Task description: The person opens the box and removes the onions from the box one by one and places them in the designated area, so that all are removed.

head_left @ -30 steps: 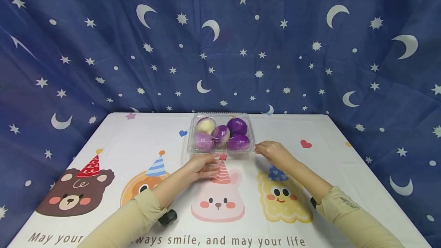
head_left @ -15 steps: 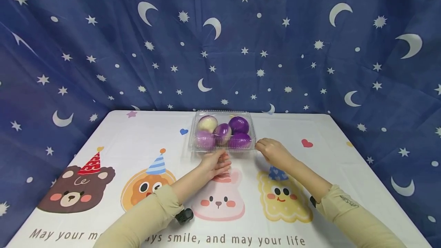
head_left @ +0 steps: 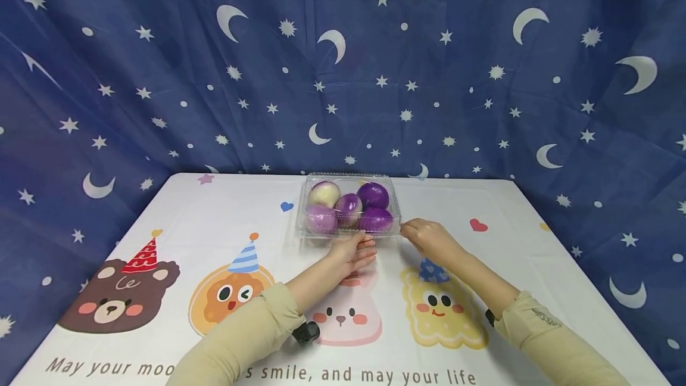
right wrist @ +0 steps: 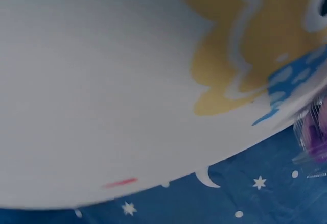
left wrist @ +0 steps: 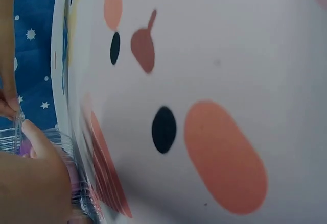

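Note:
A clear plastic clamshell box (head_left: 349,233) with a ridged rim stands at the table's back edge, its lid down. Inside lie several shiny onions (head_left: 373,195), mostly purple, one pale at the back left. The right hand (head_left: 433,240) pinches the box's front right corner with its fingertips. Along the front rim, right of its middle, the left hand (head_left: 348,255) touches the box, its visible fingers extended to the right. In the left wrist view the left hand (left wrist: 36,183) partly covers the box. Only a corner of the box (right wrist: 311,132) shows in the right wrist view.
A white tablecloth (head_left: 230,213) with printed cartoon faces, hearts and lettering covers the table. Behind it hangs a dark blue curtain (head_left: 364,130) with moons and stars. A black wrist device (head_left: 306,332) sits below the left sleeve.
The left hand has slid rightward along the front of the box and now reaches its rim. The right hand has stayed at the front right corner.

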`<state>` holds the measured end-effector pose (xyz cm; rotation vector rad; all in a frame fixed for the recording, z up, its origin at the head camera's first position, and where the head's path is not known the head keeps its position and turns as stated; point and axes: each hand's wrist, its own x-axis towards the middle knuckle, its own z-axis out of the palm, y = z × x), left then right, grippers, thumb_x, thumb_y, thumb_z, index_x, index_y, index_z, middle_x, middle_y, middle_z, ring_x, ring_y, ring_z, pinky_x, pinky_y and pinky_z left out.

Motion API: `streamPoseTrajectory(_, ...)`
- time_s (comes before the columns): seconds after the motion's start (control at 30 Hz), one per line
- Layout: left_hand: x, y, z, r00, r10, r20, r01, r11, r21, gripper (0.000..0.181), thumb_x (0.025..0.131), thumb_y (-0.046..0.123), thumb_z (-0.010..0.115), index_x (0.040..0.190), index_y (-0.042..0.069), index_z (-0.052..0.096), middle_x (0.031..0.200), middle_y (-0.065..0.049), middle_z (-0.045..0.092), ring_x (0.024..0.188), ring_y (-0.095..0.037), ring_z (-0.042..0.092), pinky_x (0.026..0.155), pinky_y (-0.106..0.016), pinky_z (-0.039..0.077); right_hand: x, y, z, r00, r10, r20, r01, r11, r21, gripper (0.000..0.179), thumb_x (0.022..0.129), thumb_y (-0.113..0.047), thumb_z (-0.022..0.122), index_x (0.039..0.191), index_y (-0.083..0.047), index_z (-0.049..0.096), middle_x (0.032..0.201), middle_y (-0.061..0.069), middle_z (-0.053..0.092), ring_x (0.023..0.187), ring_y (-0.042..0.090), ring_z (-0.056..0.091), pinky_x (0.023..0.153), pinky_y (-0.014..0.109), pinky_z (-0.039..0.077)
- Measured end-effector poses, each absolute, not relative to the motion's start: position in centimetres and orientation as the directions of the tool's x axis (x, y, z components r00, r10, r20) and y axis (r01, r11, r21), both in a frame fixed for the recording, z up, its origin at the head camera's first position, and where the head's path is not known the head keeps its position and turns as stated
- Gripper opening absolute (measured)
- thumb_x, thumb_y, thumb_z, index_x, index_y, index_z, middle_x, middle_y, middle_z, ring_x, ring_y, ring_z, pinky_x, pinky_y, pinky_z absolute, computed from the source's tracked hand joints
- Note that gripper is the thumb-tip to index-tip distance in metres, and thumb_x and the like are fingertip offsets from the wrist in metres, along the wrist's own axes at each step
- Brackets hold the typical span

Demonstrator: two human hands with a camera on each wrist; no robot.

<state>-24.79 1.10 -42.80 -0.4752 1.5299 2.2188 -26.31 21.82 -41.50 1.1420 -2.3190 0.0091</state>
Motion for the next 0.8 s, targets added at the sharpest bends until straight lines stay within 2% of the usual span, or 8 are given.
streamPoseTrajectory(0.13,-25.0,1.0,-42.8,-0.856,0.130,-0.500,-0.516,-0.287,0.807,0.031,0.099,0.018,0.047,0.114,-0.006,0.061,0.125,-0.024,0.058,0.095,-0.027,0.069,0.082,-0.031,0.056,-26.3,21.6,-41.7,-0.399,-0.773,0.494,-0.690,0.608,0.392,0.013,0.073,-0.001,0.076,0.082,-0.001,0.067,0.084,0.008,0.070,0.079,0.019,0.067,0.071,0.027,0.056)
streamPoseTrajectory(0.23,-25.1,0.9,-42.8,-0.852,0.135,-0.505,-0.522,-0.286,0.804,0.030,0.098,0.017,0.048,0.113,-0.006,0.061,0.126,-0.023,0.057,0.084,-0.020,0.070,0.082,-0.031,0.056,-26.3,21.4,-41.7,-0.392,-0.783,0.483,-0.677,0.601,0.424,0.011,0.074,0.001,0.074,0.082,-0.001,0.067,0.083,0.007,0.069,0.079,0.019,0.066,0.072,0.027,0.056)
streamPoseTrajectory(0.43,-25.2,0.8,-42.9,-0.851,0.138,-0.507,-0.523,-0.310,0.794,0.030,0.097,0.014,0.049,0.114,-0.008,0.060,0.126,-0.024,0.056,0.090,-0.024,0.070,0.086,-0.033,0.054,-26.6,20.9,-41.7,-0.389,-0.795,0.466,-0.641,0.597,0.483,0.014,0.072,0.006,0.072,0.083,0.001,0.064,0.083,0.011,0.069,0.078,0.020,0.068,0.071,0.026,0.056)
streamPoseTrajectory(0.57,-25.1,0.6,-42.9,-0.858,0.112,-0.501,-0.508,-0.321,0.799,0.029,0.096,0.014,0.051,0.114,-0.008,0.060,0.125,-0.025,0.057,0.091,-0.025,0.070,0.081,-0.030,0.056,-26.8,20.5,-41.9,-0.373,-0.816,0.442,-0.605,0.575,0.551,0.014,0.073,0.005,0.071,0.082,0.001,0.060,0.080,0.011,0.068,0.074,0.019,0.067,0.069,0.025,0.056)
streamPoseTrajectory(0.67,-25.0,0.6,-42.9,-0.860,0.084,-0.504,-0.502,-0.326,0.801,0.027,0.096,0.013,0.052,0.111,-0.008,0.061,0.122,-0.025,0.059,0.086,-0.024,0.071,0.077,-0.029,0.057,-26.9,20.5,-41.9,-0.384,-0.815,0.434,-0.619,0.576,0.534,0.016,0.074,0.004,0.071,0.080,0.000,0.057,0.077,0.009,0.066,0.071,0.017,0.065,0.066,0.024,0.055)
streamPoseTrajectory(0.8,-25.0,1.0,-42.8,-0.869,0.077,-0.489,-0.483,-0.342,0.806,0.026,0.096,0.012,0.052,0.109,-0.009,0.061,0.122,-0.027,0.058,0.090,-0.027,0.071,0.080,-0.033,0.056,-27.3,20.8,-41.7,-0.415,-0.776,0.475,-0.665,0.615,0.423,0.019,0.074,0.005,0.070,0.075,-0.002,0.053,0.070,0.006,0.060,0.065,0.016,0.060,0.059,0.024,0.052)
